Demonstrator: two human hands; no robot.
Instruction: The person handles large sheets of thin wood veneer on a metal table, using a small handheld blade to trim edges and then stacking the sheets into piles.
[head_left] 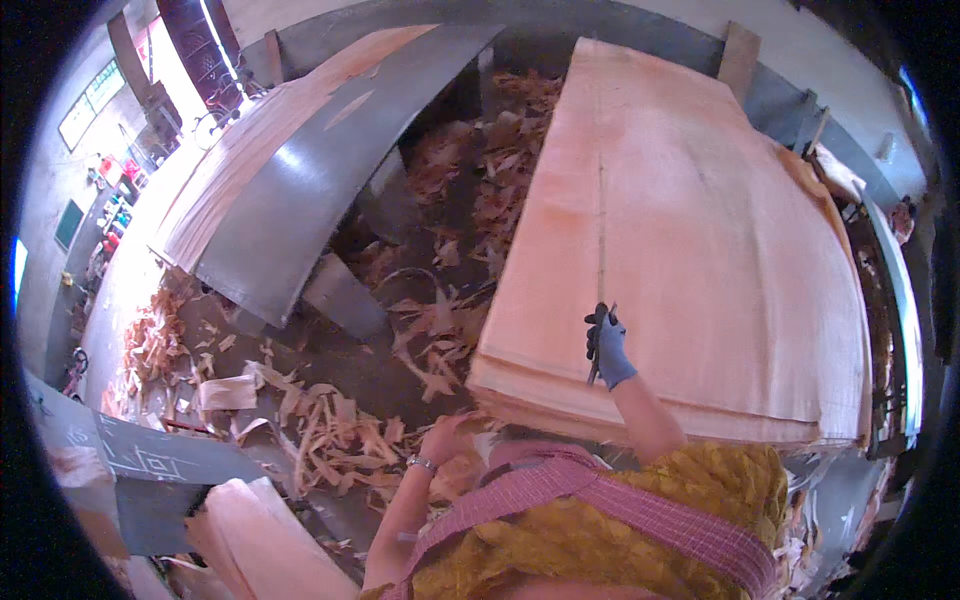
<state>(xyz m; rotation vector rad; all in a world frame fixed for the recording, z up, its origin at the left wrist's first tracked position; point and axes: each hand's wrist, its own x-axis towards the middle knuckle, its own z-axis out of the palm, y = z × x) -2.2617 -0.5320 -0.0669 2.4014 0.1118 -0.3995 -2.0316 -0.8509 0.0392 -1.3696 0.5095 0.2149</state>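
The top wood veneer sheet (690,220) under the right hand (607,345), wrapped round a slim dark tool (592,375), seems light, flexible, splittable, best held by the edge beside the left hand (447,438), its grip unclear.

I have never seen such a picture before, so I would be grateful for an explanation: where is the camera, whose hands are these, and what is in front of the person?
There is no robot here. The single picture comes from a wide fisheye camera on a person's head, looking down, so straight edges appear bent. The arms are the wearer's own. The right hand, in a blue-grey and black glove, holds a slim dark tool over a large stack of thin wood sheets. The left hand is near the stack's closest left corner; whether it grips anything is unclear. Torn wood scraps cover much of the floor to the left.
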